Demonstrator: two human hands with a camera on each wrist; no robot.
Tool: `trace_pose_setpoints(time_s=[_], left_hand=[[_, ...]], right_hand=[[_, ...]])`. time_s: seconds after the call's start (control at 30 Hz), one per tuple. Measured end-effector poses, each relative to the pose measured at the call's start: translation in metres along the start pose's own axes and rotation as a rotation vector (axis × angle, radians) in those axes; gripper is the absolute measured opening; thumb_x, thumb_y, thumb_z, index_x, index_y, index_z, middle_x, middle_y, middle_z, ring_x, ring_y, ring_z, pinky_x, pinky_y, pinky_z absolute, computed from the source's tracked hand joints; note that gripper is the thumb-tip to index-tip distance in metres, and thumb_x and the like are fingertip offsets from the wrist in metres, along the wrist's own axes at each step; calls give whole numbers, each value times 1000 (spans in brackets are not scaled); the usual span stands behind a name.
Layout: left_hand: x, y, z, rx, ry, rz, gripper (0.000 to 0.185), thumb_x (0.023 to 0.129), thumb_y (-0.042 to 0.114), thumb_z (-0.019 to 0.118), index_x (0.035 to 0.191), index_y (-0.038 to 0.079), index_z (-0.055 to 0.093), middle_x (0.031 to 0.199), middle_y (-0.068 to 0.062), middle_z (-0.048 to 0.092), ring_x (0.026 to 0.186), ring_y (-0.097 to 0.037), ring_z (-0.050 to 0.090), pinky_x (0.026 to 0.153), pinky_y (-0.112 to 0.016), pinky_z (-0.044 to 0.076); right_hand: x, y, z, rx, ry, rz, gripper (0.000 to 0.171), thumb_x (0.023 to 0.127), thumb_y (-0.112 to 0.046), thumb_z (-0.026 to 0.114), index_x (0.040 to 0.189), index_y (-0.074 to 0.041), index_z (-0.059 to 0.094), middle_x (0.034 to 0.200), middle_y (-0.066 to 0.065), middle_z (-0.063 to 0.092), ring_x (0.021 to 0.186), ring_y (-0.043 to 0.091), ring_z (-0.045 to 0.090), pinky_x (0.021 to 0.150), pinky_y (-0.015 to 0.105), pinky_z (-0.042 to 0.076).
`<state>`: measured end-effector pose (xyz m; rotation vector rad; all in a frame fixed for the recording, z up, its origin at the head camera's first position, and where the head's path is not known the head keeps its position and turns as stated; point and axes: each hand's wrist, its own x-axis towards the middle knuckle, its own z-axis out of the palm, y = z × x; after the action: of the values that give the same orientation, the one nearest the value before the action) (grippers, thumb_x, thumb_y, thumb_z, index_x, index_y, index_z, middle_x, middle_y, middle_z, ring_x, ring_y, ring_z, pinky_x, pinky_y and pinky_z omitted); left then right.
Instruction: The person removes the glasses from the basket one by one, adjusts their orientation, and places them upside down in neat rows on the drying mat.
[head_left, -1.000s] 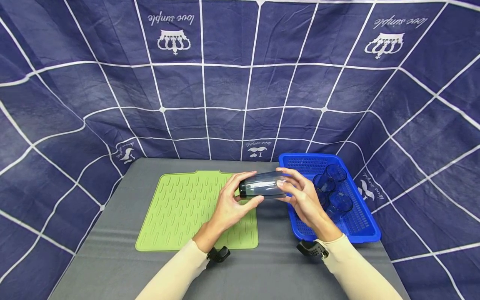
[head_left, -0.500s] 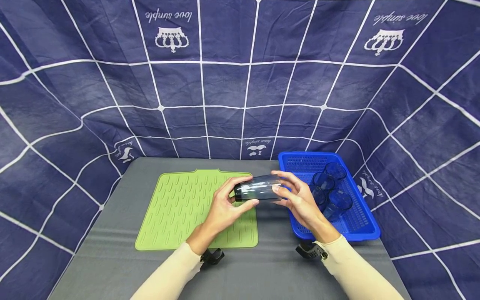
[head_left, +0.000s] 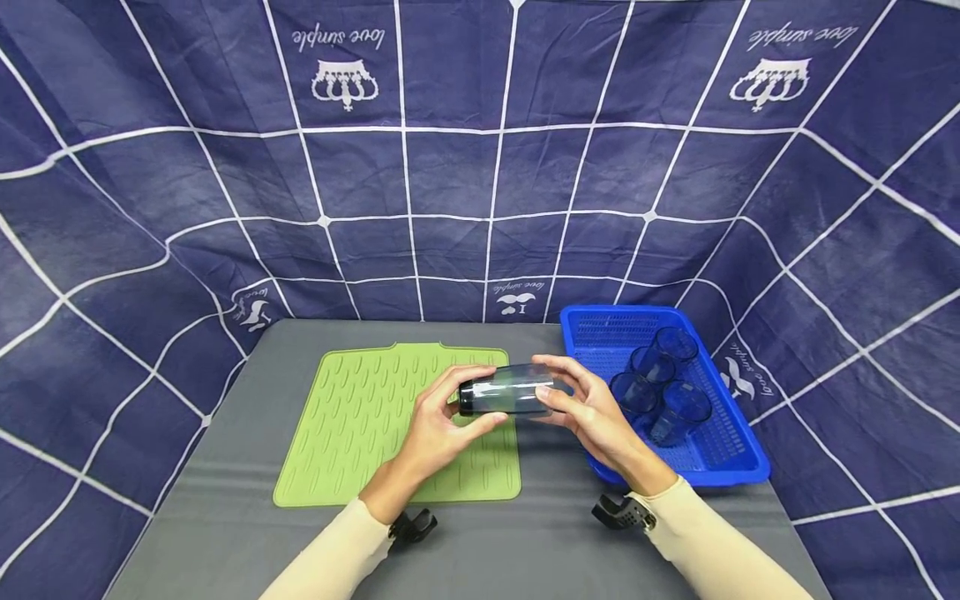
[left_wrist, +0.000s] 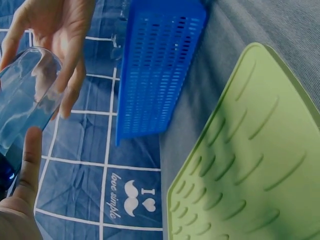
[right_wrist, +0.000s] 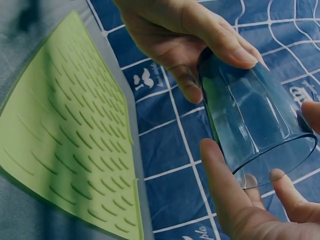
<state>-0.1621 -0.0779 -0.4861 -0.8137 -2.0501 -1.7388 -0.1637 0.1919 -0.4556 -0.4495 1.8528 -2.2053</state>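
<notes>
From the head view, I have a dark clear glass (head_left: 508,389) lying on its side between both hands, held in the air over the right edge of the green mat (head_left: 360,421); my left hand (head_left: 437,425) curls round its base end and my right hand (head_left: 592,412) cups the open end with thumb and fingers round the rim. Against the earlier pictures the glass has drifted leftward and a little lower, away from the blue basket (head_left: 731,462) at the right edge of the table (head_left: 225,533) and further over the mat, so I judge the carry from basket to mat is well along, with the glass not yet turned or set down. Four more blue glasses (head_left: 660,383) stand in the basket. My left wrist view shows what the head view hides: the glass (left_wrist: 25,100) seen from below with my left thumb (left_wrist: 27,160) pressed on its wall, the fingers of the right hand (left_wrist: 57,45) beyond it, and the slotted basket (left_wrist: 155,70) beside the mat (left_wrist: 250,165). My right wrist view looks into the open mouth of the glass (right_wrist: 250,115), my right hand's fingers (right_wrist: 225,190) round the rim, the left hand (right_wrist: 185,30) gripping the thick base, the ribbed mat (right_wrist: 65,130) below
</notes>
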Motion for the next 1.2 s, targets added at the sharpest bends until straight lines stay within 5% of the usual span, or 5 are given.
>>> trace_pose_setpoints(time_s=[0.2, 0.47, 0.73, 1.2], left_hand=[[-4, 0, -10, 26, -10, 27, 66, 88, 4, 103, 148, 13, 77, 146, -13, 77, 130, -18, 75, 100, -35, 71], [-6, 0, -25, 91, -11, 102, 65, 87, 4, 103, 146, 10, 77, 140, -14, 80, 127, -26, 78, 102, -29, 70], [-10, 2, -44, 131, 27, 65, 65, 87, 4, 103, 146, 12, 78, 142, -13, 79, 125, -21, 77, 99, -26, 70], [-4, 1, -81, 229, 102, 53, 65, 86, 4, 104, 145, 14, 79, 140, -11, 81, 120, -7, 75, 94, -17, 67]], right_hand=[[2, 3, 6, 15, -33, -4, 59, 114, -4, 68, 170, 1, 48, 155, 12, 63, 126, 20, 80, 101, 51, 72], [2, 4, 12, -25, -86, -27, 59, 115, -5, 67, 171, 0, 48, 167, 29, 54, 132, 22, 78, 104, 54, 71], [5, 7, 13, -71, -82, -54, 64, 114, -3, 68, 172, 9, 43, 172, 38, 47, 137, 17, 78, 108, 49, 70], [6, -5, 1, -208, 0, -179, 54, 114, 0, 69, 164, 13, 52, 157, -5, 67, 138, 7, 76, 109, 38, 69]])
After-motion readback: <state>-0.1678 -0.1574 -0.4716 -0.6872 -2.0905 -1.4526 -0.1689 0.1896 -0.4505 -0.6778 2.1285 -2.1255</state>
